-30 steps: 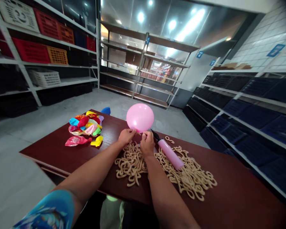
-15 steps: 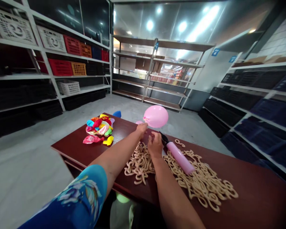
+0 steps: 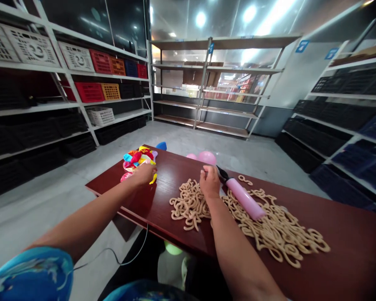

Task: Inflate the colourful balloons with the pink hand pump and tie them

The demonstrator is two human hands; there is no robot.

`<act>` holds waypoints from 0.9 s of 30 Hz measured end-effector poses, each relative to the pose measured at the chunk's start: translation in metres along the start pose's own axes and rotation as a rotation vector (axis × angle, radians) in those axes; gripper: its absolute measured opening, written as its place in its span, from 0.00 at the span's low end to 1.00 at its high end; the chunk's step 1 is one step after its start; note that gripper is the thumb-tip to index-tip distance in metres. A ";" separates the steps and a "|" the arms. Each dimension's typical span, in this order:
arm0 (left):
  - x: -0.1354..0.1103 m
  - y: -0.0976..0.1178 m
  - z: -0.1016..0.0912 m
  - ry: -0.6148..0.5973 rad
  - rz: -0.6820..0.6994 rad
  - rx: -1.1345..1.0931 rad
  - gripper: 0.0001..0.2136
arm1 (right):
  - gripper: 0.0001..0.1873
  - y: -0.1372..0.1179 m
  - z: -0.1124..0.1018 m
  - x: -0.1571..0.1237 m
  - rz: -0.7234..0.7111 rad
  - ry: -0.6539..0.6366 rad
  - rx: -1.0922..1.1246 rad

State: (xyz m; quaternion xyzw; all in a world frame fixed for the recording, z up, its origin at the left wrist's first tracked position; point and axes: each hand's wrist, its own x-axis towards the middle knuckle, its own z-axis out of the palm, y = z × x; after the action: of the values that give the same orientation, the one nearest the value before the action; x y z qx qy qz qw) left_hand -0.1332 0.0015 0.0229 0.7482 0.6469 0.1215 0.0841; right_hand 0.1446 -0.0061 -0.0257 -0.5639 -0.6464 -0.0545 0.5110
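Note:
My left hand (image 3: 143, 174) reaches left to the heap of flat coloured balloons (image 3: 138, 157) on the dark red table (image 3: 172, 175); its fingers curl around a yellow balloon (image 3: 153, 179) at the heap's near edge. My right hand (image 3: 209, 182) rests loosely curled over a spread of beige S-shaped clips (image 3: 263, 225), next to the black nozzle of a pink hand pump (image 3: 245, 199). A blown-up pink balloon (image 3: 207, 157) lies just past the table's far edge, with a second pink one (image 3: 191, 156) beside it.
A blue balloon (image 3: 161, 146) sits beyond the table's far corner. Shelving with coloured crates (image 3: 90, 83) lines the left wall, dark bins (image 3: 347, 125) the right. A thin cable (image 3: 119, 259) hangs below the table's near edge, over a green object (image 3: 173, 249).
The inflated pink balloon left my hands and dropped beyond the table's far edge. My left hand swung left to the heap of flat balloons. My right hand lowered onto the clips.

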 end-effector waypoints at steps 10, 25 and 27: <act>-0.015 -0.012 0.016 0.138 -0.042 -0.429 0.04 | 0.10 -0.003 -0.001 -0.001 -0.019 -0.040 0.034; 0.035 0.116 0.043 -0.503 -0.103 -1.651 0.09 | 0.24 -0.011 -0.004 0.004 0.782 -0.453 0.895; 0.041 0.122 0.052 -0.430 -0.059 -1.578 0.07 | 0.19 -0.006 -0.005 0.007 0.760 -0.328 0.859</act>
State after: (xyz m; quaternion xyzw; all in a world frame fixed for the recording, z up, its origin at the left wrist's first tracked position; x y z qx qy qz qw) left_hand 0.0027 0.0256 0.0108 0.4586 0.3603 0.3926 0.7112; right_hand 0.1438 -0.0066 -0.0156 -0.4996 -0.4338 0.4863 0.5708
